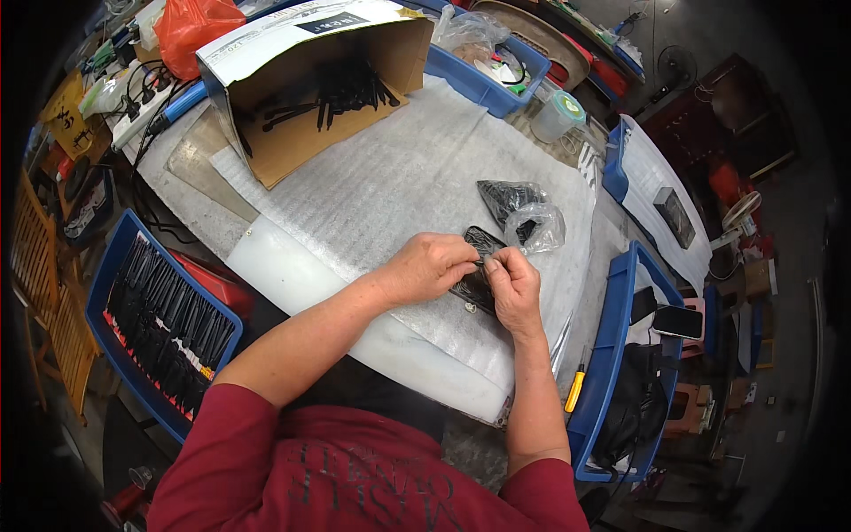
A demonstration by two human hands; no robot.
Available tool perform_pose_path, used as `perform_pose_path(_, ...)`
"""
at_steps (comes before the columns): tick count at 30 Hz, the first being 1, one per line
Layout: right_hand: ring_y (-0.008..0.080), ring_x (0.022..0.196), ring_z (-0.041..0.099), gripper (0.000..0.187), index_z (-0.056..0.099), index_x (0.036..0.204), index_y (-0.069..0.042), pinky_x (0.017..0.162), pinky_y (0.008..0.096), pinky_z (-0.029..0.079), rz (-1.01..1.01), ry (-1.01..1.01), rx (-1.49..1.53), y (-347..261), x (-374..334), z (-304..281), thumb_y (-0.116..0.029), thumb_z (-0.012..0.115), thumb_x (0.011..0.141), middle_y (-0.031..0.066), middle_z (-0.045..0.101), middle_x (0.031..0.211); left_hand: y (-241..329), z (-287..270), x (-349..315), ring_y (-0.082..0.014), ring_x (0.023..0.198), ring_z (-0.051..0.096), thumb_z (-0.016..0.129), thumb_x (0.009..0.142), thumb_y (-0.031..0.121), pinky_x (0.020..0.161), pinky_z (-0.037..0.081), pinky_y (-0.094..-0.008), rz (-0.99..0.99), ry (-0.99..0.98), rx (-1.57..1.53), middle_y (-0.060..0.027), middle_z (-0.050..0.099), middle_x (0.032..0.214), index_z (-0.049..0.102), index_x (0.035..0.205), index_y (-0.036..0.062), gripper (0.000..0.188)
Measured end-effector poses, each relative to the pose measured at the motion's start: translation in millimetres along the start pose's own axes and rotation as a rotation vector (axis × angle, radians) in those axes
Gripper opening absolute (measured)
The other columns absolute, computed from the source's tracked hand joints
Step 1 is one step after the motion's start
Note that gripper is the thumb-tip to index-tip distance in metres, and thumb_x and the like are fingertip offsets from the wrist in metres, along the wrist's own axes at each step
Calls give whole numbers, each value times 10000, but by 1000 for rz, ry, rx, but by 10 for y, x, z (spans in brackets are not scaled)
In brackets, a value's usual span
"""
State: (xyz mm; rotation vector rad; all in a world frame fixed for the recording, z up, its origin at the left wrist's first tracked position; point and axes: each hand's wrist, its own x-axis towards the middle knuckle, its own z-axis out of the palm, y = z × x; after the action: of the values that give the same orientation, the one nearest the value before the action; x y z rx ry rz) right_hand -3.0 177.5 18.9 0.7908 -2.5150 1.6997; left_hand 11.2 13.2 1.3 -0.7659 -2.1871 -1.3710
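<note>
Both hands meet over a small black dish [476, 288] on the foam-covered table. My left hand [427, 268] is closed in a pinch at the dish's left side. Close beside it, my right hand [516, 291] pinches thumb against fingers. Whatever sits between the fingertips is too small or hidden to name. Just beyond the hands lies a clear plastic bag [541, 226] with small black parts [505, 197] in it. A tiny pale piece [471, 308] rests by the dish's near edge.
An opened cardboard box [292, 158] of black rod-like parts stands at the far left. Blue trays [164, 239] [612, 293] flank the table, the left one full of black rods. A yellow-handled screwdriver [576, 390] lies at right. A lidded plastic tub [557, 117] stands far right.
</note>
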Motion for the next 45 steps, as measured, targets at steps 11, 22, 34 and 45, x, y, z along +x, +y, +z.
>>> perform_pose_path(11,57,518,387,145,479,674,2,459,215,336,98,29,109,4,6,12,-85,497,789,-1,449,550,30,-8,6,-234,559,535,615,648,18,501,421,-312,78,50,80,-88,539,627,557,745,4,114)
perform_pose_path(22,42,523,373,161,465,657,-4,454,206,323,138,40,184,-4,9,22,-85,499,792,-17,447,562,24,-12,3,-238,572,545,625,636,14,504,430,-311,98,57,109,-93,553,647,557,746,2,130)
perform_pose_path(34,32,529,361,133,464,678,-17,466,182,309,167,40,297,-31,5,35,-61,493,801,-33,435,585,11,31,-19,-239,580,541,618,647,37,511,426,-323,101,95,144,-83,541,638,550,735,24,111)
perform_pose_path(45,26,538,328,127,467,687,-36,468,175,273,162,29,297,-55,12,57,-65,485,810,-53,397,603,-18,39,-54,-248,580,525,598,659,68,514,419,-346,167,165,158,-80,502,612,528,717,40,94)
